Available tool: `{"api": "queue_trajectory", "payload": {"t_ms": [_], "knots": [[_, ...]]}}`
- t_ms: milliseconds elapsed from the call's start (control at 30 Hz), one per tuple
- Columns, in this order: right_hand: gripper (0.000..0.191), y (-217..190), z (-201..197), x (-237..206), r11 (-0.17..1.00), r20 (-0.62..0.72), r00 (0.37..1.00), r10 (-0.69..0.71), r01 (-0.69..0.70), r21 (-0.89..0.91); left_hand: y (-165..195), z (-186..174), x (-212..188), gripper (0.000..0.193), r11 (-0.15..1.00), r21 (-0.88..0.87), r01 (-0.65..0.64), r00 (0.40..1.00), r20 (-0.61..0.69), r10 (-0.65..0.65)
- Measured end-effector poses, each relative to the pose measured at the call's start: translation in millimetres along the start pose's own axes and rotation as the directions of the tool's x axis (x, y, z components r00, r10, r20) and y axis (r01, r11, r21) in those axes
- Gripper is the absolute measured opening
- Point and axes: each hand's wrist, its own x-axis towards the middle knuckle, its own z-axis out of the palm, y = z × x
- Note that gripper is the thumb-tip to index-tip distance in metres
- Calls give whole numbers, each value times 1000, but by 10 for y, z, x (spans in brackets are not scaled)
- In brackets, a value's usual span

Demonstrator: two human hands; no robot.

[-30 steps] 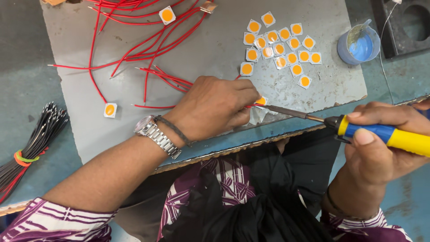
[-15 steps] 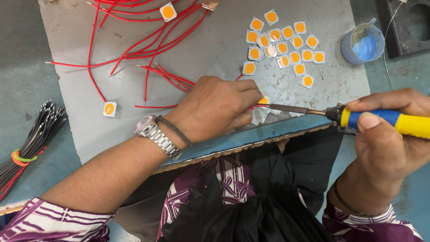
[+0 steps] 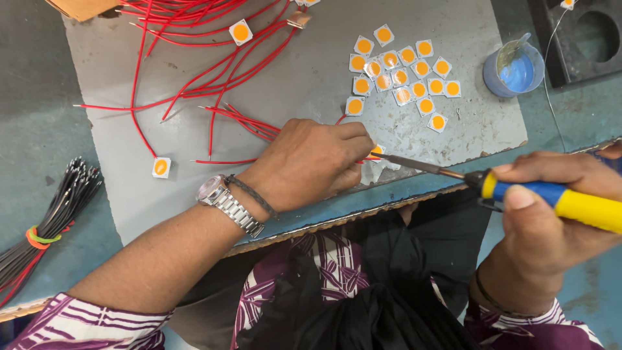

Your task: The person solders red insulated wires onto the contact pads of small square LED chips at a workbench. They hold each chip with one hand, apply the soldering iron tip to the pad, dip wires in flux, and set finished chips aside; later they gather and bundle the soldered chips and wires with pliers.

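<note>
Near the front edge of the grey mat (image 3: 194, 188) that lies on the tabletop (image 3: 39, 129), the left hand (image 3: 311, 162) rests palm down, its fingertips pressed together on a small square chip with an orange centre (image 3: 376, 151) and the end of a red wire beside it. A metal watch (image 3: 230, 204) and a dark cord band sit on that wrist. The right hand (image 3: 557, 220) is off the front right edge of the mat, its grip closed around the yellow and blue handle of a soldering iron (image 3: 551, 198); the thin metal tip reaches left and touches the chip just beside the left fingertips.

Toward the far right corner of the mat lies a loose cluster of the same orange chips (image 3: 405, 71), some overlapping. Just past the mat's right edge stands a small blue tub (image 3: 515, 68) with its lid partly peeled back. A tangle of red wires (image 3: 194, 71) spreads over the far left part of the mat, two of them ending in chips, one near the far edge (image 3: 241, 32) and one near the left edge (image 3: 161, 167). Well to the left, on the bare tabletop by its front left corner, lies a bundle of black wires (image 3: 52, 217) tied with coloured bands.
</note>
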Motion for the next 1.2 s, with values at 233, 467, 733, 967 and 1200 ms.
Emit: {"api": "queue_trajectory", "payload": {"t_ms": [233, 467, 733, 967, 1200], "knots": [[27, 9, -24, -1, 998, -65, 997, 37, -34, 44, 3, -10, -3, 21, 999, -27, -23, 999, -26, 22], [29, -84, 8, 59, 999, 33, 999, 37, -36, -38, 5, -29, -13, 21, 999, -36, -32, 999, -38, 30], [24, -142, 2, 213, 995, 144, 990, -10, 25, -98, 7, -28, -13, 22, 1000, -20, -17, 1000, -6, 17], [28, -127, 24, 284, 997, 135, 989, -59, 63, -31, 38, -68, -10, 25, 999, -31, -12, 1000, -2, 12], [27, -84, -65, 168, 998, 20, 999, 28, -26, -61, 34, -67, -12, 27, 999, -33, -12, 1000, -6, 12]]}}
